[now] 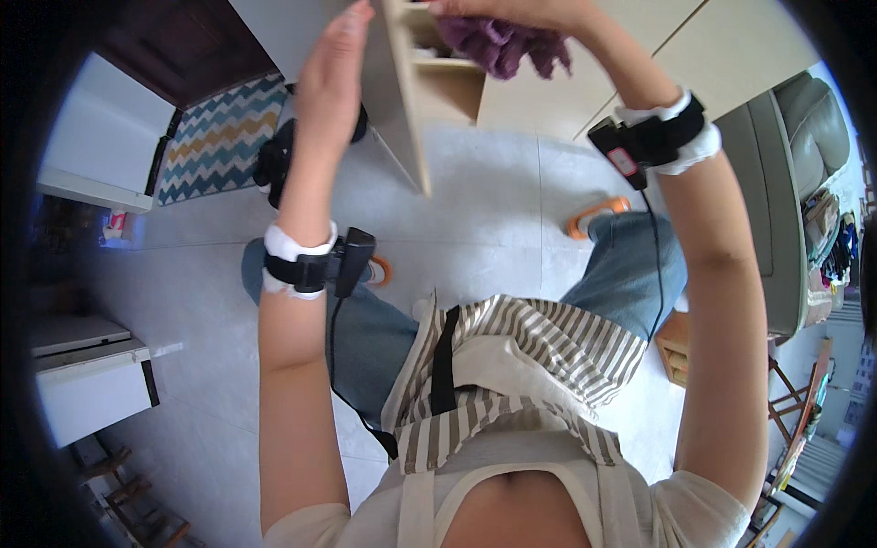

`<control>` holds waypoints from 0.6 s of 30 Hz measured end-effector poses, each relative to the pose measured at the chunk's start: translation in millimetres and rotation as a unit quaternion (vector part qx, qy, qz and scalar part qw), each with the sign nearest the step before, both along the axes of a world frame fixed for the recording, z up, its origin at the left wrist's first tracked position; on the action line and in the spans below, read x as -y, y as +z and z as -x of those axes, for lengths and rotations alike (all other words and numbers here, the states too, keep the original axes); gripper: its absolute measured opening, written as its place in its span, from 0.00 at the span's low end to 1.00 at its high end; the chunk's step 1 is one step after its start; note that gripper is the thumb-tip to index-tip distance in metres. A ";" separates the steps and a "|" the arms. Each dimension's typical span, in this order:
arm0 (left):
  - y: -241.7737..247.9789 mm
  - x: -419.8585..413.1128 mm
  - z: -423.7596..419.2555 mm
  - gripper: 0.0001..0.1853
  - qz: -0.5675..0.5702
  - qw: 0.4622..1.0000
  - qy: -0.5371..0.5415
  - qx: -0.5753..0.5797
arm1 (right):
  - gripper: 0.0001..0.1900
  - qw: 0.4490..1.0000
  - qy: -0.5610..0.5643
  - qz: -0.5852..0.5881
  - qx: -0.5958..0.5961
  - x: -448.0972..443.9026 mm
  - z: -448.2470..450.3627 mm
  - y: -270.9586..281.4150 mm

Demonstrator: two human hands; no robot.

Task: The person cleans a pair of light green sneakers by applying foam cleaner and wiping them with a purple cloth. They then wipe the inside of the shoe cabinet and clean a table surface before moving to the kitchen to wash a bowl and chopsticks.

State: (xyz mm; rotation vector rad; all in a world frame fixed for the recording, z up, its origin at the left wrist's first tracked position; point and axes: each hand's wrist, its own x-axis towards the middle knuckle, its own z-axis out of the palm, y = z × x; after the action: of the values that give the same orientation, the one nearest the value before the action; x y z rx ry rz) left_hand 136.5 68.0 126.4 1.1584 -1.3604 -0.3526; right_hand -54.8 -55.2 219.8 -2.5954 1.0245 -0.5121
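A cabinet door [394, 89] stands swung out from a pale cabinet at the top of the view. My left hand [336, 75] is raised against the outer side of this door, its fingertips near the door's edge. My right hand [514, 10] reaches to the opened compartment at the top edge of the view. From beneath it hangs a crumpled purple cloth [503, 48], in front of the cabinet's shelf [449, 63]. The fingers of my right hand are partly cut off by the picture's edge. Each wrist wears a black strapped device over white padding.
A zigzag-patterned mat [219, 144] lies by a dark door at the upper left, with dark shoes or bags beside it. A grey sofa [747, 171] with piled clothes stands on the right. A white box-like unit [96, 390] is at the lower left, and a small wooden stool [675, 349] near the sofa.
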 end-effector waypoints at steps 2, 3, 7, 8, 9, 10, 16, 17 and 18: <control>8.1 2.9 7.8 0.30 0.005 1.000 0.020 0.007 | 0.43 0.998 0.042 -0.022 0.039 15.4 -17.6 -8.5; 7.2 6.9 5.0 0.28 0.009 0.999 0.032 -0.001 | 0.31 0.994 -0.013 -0.067 0.090 17.8 -26.6 -12.0; -21.7 18.4 -0.5 0.26 -0.051 0.998 0.036 -0.002 | 0.31 0.983 -0.080 0.057 0.153 84.8 -12.6 -32.8; -31.6 18.9 -3.6 0.26 -0.084 0.995 0.042 0.020 | 0.29 0.985 -0.103 0.056 0.129 90.3 -12.5 -28.9; -46.5 20.6 -6.0 0.28 -0.098 0.994 0.037 0.013 | 0.27 0.985 -0.126 0.053 0.105 94.6 -14.4 -24.4; -58.5 22.0 -4.7 0.29 -0.124 0.992 0.028 -0.003 | 0.27 0.984 -0.155 0.067 0.050 99.9 -13.7 -18.4; -141.2 40.5 -4.0 0.25 -0.116 0.993 0.010 -0.003 | 0.26 0.951 -0.252 0.131 -0.125 134.1 6.9 -26.9; -143.9 36.5 -10.9 0.25 -0.128 0.991 0.024 0.001 | 0.25 0.943 -0.257 0.111 -0.182 128.5 -0.7 -24.5; -143.3 33.1 -14.8 0.25 -0.139 0.990 0.034 0.000 | 0.25 0.943 -0.254 0.098 -0.191 127.8 -5.4 -20.5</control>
State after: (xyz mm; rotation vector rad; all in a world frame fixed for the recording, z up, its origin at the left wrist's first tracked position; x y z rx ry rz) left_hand 151.3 34.8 -16.9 1.4308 -1.2961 -0.5054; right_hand -49.4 -183.0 199.3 -2.6492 1.8866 -0.2272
